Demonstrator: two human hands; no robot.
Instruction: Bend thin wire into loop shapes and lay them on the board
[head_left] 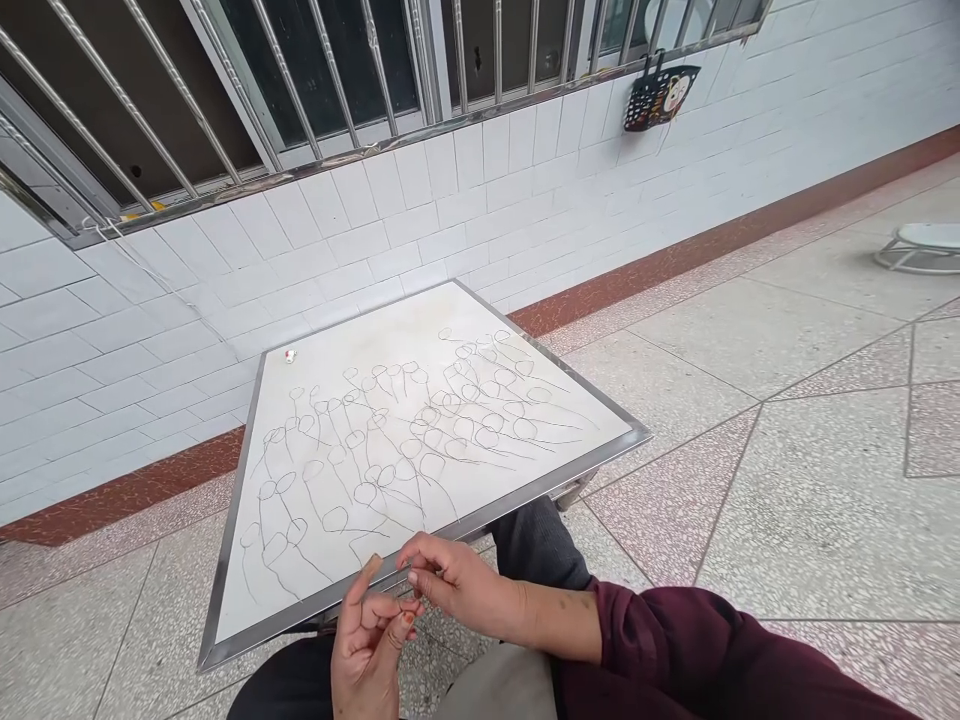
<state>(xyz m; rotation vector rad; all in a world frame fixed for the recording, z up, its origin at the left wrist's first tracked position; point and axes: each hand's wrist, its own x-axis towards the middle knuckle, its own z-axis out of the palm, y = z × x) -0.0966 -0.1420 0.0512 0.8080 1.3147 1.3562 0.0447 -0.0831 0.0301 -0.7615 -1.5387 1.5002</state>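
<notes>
Just off the table's near edge, my left hand (375,635) and my right hand (454,578) meet with their fingertips close together. My left thumb pinches against a finger while the index finger points up. The thumb and index finger of my right hand are also pinched. A thin dark strand, apparently a wire like those on the table, shows faintly between the fingertips; most of it is hidden or too fine to follow. Spread over the white tabletop (360,335) lie many thin wires with looped ends (365,492), their straight tails mostly toward me.
A small white and red object (291,356) sits at the table's far left corner. Behind stands a white tiled wall (360,220) with barred windows (315,80). A black basket (660,97) hangs from the bars. A low white stool (926,240) stands far right.
</notes>
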